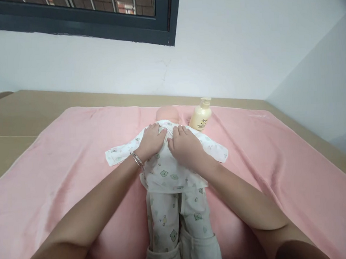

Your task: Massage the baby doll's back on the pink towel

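A baby doll [167, 113] lies on a pink blanket, its head pointing away from me. It is dressed in a white printed top [170, 173] and matching printed trousers [164, 219] with folded white ends. My left hand [151, 141] rests flat on the upper left of the top, fingers stretched out. On the upper right of the top lies my right hand [187, 144], also flat with extended fingers. The sleeves spread out to both sides. Neither hand grips anything that I can see. The doll's face is not visible.
A pale yellow pump bottle [201, 115] stands just right of the doll's head. The pink blanket [75, 179] has some wrinkles and covers most of the wooden table [41, 103]. Behind it rises a white wall [97, 63] with a dark-framed window [161, 12].
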Action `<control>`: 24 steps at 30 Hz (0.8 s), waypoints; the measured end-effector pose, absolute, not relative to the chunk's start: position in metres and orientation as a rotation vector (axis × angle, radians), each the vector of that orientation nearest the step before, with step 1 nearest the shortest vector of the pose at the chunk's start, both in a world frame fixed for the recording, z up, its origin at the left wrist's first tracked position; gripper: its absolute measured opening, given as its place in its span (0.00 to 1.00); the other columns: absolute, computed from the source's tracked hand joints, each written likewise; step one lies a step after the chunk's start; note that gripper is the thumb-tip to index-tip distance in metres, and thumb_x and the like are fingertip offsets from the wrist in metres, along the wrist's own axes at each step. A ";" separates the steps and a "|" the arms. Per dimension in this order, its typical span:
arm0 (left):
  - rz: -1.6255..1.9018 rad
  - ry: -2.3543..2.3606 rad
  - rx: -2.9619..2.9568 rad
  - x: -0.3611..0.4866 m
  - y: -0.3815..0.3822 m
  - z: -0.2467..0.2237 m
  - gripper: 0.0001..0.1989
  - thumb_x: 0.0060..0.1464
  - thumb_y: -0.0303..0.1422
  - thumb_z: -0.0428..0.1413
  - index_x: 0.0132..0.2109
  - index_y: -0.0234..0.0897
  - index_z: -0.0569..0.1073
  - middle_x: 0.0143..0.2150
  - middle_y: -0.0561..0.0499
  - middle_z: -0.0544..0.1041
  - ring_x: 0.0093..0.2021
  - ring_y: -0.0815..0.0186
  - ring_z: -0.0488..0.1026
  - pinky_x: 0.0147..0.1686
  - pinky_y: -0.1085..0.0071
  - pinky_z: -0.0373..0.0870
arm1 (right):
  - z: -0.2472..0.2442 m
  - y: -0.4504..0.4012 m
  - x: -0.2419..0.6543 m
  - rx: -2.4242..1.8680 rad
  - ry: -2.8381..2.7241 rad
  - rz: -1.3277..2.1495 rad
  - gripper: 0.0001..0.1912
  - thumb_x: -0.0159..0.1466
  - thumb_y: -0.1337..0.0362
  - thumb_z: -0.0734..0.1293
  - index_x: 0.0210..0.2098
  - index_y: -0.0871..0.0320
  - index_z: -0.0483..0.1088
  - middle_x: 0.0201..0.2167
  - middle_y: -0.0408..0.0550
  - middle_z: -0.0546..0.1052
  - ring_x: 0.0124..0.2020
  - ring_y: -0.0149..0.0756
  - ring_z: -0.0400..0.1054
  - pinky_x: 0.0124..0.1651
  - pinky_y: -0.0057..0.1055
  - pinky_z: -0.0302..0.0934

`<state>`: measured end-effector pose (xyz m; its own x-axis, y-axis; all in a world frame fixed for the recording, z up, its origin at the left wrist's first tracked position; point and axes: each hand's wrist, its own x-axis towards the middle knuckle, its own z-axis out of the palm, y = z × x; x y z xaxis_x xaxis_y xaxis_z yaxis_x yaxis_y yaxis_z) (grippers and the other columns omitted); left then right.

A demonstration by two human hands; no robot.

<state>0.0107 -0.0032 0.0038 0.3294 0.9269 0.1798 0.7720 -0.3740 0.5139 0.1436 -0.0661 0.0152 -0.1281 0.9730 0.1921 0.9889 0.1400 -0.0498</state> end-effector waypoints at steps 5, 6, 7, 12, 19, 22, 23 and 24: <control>0.739 1.552 2.336 0.014 -0.008 -0.006 0.18 0.66 0.35 0.41 0.49 0.30 0.72 0.51 0.36 0.77 0.53 0.53 0.71 0.58 0.54 0.65 | 0.014 -0.058 0.149 -1.906 -2.217 0.073 0.31 0.74 0.58 0.51 0.67 0.77 0.57 0.68 0.71 0.62 0.71 0.55 0.54 0.72 0.48 0.50; 0.789 1.562 2.339 0.016 -0.012 -0.009 0.18 0.66 0.34 0.41 0.50 0.30 0.72 0.52 0.36 0.77 0.54 0.53 0.71 0.59 0.54 0.65 | 0.013 -0.054 0.151 -1.896 -2.190 0.105 0.31 0.74 0.58 0.51 0.67 0.75 0.58 0.69 0.70 0.62 0.72 0.55 0.53 0.72 0.50 0.49; 0.849 1.562 2.336 0.017 -0.015 -0.011 0.18 0.65 0.33 0.41 0.51 0.31 0.72 0.53 0.36 0.77 0.55 0.53 0.71 0.60 0.54 0.65 | 0.011 -0.050 0.152 -1.895 -2.146 0.126 0.31 0.73 0.57 0.51 0.67 0.74 0.58 0.69 0.69 0.61 0.72 0.55 0.53 0.73 0.53 0.47; 1.112 1.515 2.193 0.010 -0.014 -0.005 0.18 0.64 0.33 0.43 0.53 0.34 0.74 0.56 0.39 0.77 0.59 0.55 0.72 0.63 0.56 0.65 | 0.022 -0.063 0.145 -1.754 -1.972 0.138 0.31 0.70 0.60 0.53 0.69 0.67 0.55 0.73 0.65 0.54 0.75 0.53 0.44 0.74 0.59 0.43; 1.587 1.485 1.804 -0.021 0.003 0.040 0.17 0.64 0.35 0.49 0.56 0.37 0.74 0.61 0.46 0.76 0.63 0.61 0.71 0.65 0.62 0.66 | 0.045 -0.084 0.136 -1.615 -1.948 -0.094 0.38 0.67 0.65 0.55 0.75 0.53 0.41 0.76 0.53 0.43 0.77 0.54 0.32 0.71 0.67 0.41; 1.681 1.431 1.728 -0.027 0.000 0.056 0.16 0.64 0.35 0.51 0.54 0.36 0.74 0.60 0.47 0.77 0.61 0.63 0.72 0.63 0.64 0.68 | 0.029 -0.070 0.138 -1.707 -2.019 -0.020 0.35 0.69 0.62 0.55 0.74 0.56 0.46 0.76 0.55 0.45 0.77 0.56 0.32 0.72 0.66 0.41; 1.680 1.425 1.711 -0.028 -0.001 0.060 0.16 0.64 0.34 0.52 0.55 0.35 0.74 0.60 0.47 0.77 0.61 0.64 0.72 0.64 0.64 0.68 | 0.024 -0.065 0.139 -1.744 -2.050 0.031 0.33 0.70 0.62 0.55 0.73 0.57 0.49 0.76 0.57 0.46 0.77 0.56 0.33 0.72 0.65 0.41; 1.668 1.418 1.705 -0.029 -0.003 0.063 0.16 0.64 0.34 0.52 0.55 0.34 0.74 0.61 0.46 0.77 0.62 0.64 0.72 0.64 0.63 0.67 | 0.020 -0.062 0.140 -1.772 -2.079 0.084 0.31 0.71 0.61 0.54 0.72 0.59 0.52 0.75 0.58 0.48 0.77 0.57 0.35 0.72 0.65 0.40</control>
